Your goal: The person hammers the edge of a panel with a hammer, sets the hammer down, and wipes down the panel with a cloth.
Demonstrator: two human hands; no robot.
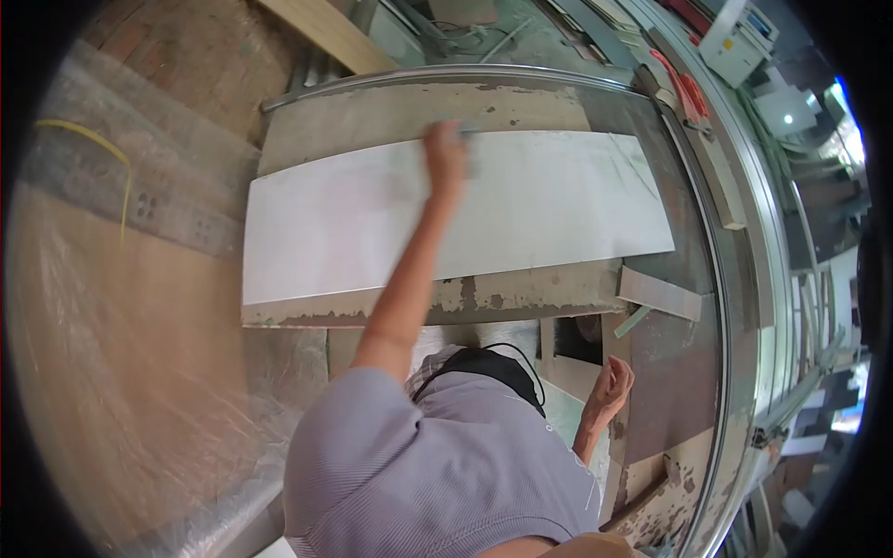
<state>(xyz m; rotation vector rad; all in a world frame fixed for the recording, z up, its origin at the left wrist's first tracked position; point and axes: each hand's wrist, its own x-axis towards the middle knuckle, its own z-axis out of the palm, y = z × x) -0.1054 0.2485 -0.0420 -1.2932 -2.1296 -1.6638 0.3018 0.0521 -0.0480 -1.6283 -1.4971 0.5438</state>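
A long white panel (344,219) lies flat across a worn, stained work board (307,116). My left hand (446,158) reaches over the panel to its far edge, smeared by motion. Its fingers are closed around a small greyish thing (469,130) too blurred to name. By my right side hangs my right hand (609,386), fingers curled in, with nothing visible in them. It is near the bench's right part, below a short wooden offcut (660,294) and a thin greenish strip (633,322).
A metal rail (465,70) edges the far side of the bench, and another rail (712,251) runs down the right. Clear plastic sheeting (139,353) covers boards at left. Red-handled tools (684,88) lie at upper right, near a wooden bar (718,177).
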